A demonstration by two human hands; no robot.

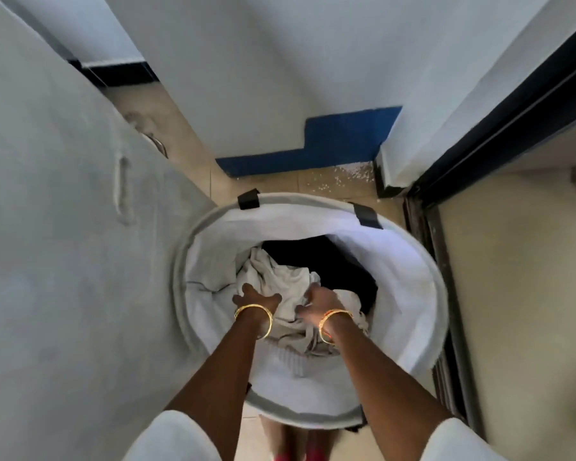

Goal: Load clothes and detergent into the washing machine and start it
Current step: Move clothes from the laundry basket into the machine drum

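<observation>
From the head view, both arms reach down into a round white laundry basket (423, 294) standing on the floor just in front of the person. The left hand (255, 299) lies on a crumpled pale cloth (280, 277), fingers spread and dug into its folds; whether they have actually closed on a fold I cannot tell. The right hand (316, 302), just beside it, is partly blurred, its fingers curled down into the same pale cloth, seemingly gathering it. Gold bangles (256, 316) sit on both wrists.

Beyond the fingertips of both hands, deeper in the basket, lies a dark garment (330, 261), touching the pale cloth. Two black tabs (248, 198) sit on the basket's far rim, well beyond the hands. To the left of the left arm rises a grey covered surface (64, 227) with a looped cord; what it covers is not shown. No washing machine or detergent can be made out with certainty.

The step in hand appears to be the first one: gathering clothes from the basket. The next move likely calls for a firm two-handed bundle of the pale cloth, lifted clear of the rim without trailing ends, then carried to the machine.
</observation>
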